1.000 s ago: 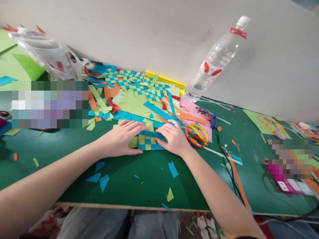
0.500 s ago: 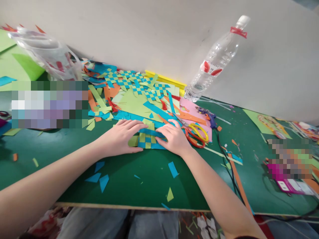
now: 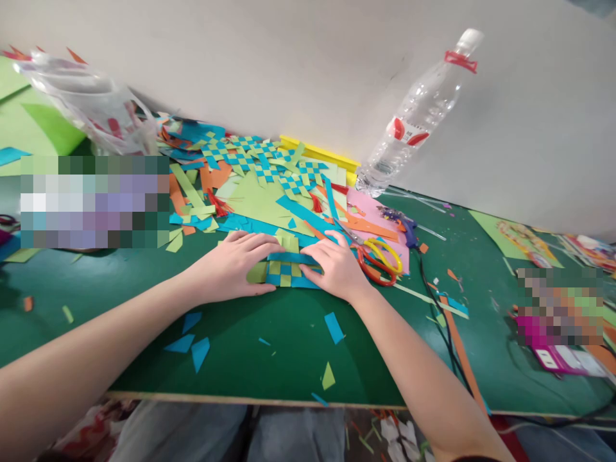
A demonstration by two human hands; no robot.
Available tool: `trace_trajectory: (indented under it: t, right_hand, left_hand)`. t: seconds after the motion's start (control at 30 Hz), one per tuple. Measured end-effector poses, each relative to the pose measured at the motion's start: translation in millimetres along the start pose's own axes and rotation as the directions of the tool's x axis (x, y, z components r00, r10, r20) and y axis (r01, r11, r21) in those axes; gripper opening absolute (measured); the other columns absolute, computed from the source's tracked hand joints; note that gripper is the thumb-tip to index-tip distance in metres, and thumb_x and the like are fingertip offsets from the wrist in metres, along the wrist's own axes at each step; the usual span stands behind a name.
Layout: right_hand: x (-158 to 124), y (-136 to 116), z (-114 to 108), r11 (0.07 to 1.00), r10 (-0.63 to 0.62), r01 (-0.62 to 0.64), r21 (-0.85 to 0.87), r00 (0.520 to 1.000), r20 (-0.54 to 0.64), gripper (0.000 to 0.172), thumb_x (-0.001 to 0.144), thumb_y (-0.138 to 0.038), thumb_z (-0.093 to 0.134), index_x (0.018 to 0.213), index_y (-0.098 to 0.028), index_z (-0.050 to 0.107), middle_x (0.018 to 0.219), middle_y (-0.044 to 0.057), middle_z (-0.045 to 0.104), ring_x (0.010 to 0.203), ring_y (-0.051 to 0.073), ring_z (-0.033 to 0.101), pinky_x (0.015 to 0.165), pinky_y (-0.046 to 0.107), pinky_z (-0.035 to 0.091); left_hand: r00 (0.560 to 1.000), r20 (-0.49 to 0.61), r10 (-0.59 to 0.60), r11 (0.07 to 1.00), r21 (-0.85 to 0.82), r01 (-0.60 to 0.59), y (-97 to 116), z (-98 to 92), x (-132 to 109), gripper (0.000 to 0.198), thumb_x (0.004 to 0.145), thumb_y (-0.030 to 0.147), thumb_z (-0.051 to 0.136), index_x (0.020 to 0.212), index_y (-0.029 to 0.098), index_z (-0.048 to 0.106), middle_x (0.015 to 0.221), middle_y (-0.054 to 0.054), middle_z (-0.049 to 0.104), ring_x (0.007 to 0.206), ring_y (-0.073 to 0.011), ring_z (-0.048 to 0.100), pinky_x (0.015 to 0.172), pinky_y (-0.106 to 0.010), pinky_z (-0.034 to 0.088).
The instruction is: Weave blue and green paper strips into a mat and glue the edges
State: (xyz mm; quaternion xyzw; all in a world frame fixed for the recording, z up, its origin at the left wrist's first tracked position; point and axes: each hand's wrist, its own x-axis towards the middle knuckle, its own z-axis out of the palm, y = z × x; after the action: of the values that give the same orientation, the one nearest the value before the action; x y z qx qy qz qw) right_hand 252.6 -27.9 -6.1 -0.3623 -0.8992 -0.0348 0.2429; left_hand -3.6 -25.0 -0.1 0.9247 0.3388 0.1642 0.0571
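Note:
A small woven mat of blue and light-green paper strips (image 3: 285,271) lies on the green table (image 3: 269,359) between my hands. My left hand (image 3: 233,266) rests flat on its left side, fingers stretched out over the strips. My right hand (image 3: 337,266) presses on the right end of a blue strip (image 3: 289,258) that crosses the mat, fingers together and bent down onto it. Whether that hand pinches the strip or only presses it is not clear.
Behind the mat lies a heap of cut paper and finished woven pieces (image 3: 255,160). Orange-and-yellow scissors (image 3: 378,256) sit right of my right hand. A plastic water bottle (image 3: 418,115) leans on the wall. A clear bag (image 3: 91,102) is far left; a black cable (image 3: 445,321) runs right.
The blue strip has slid a little lower and flatter onto the mat; both hands shifted only slightly.

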Motion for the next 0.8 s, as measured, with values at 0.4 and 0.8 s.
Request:
trace_trajectory:
  t: [0.4,0.8]
  right_hand:
    - [-0.6,-0.1,0.1,1.0,-0.003,0.003,-0.011,1.0,-0.005,0.019,0.093,-0.032,0.053,0.1,-0.018,0.065,0.094,0.003,0.074,0.092,0.019,0.066,0.105,0.044,0.033]
    - [0.2,-0.1,0.0,0.991,0.117,-0.121,-0.063,0.99,-0.074,0.02,0.094,-0.029,0.048,0.098,-0.018,0.064,0.086,0.003,0.074,0.079,0.018,0.066,0.105,0.045,0.033]
  left_hand:
    - [1.0,0.015,0.009,1.0,0.01,-0.009,0.4,-0.6,0.4,0.045,0.086,0.051,0.057,0.122,0.023,0.055,0.127,-0.008,0.061,0.111,-0.0256,0.059,0.096,-0.042,0.037]
    - [0.997,0.069,0.043,0.999,0.008,-0.044,3.1,-2.9,1.4,0.038,0.09,0.052,0.052,0.116,0.027,0.062,0.127,-0.005,0.061,0.115,-0.0247,0.054,0.097,-0.041,0.037]
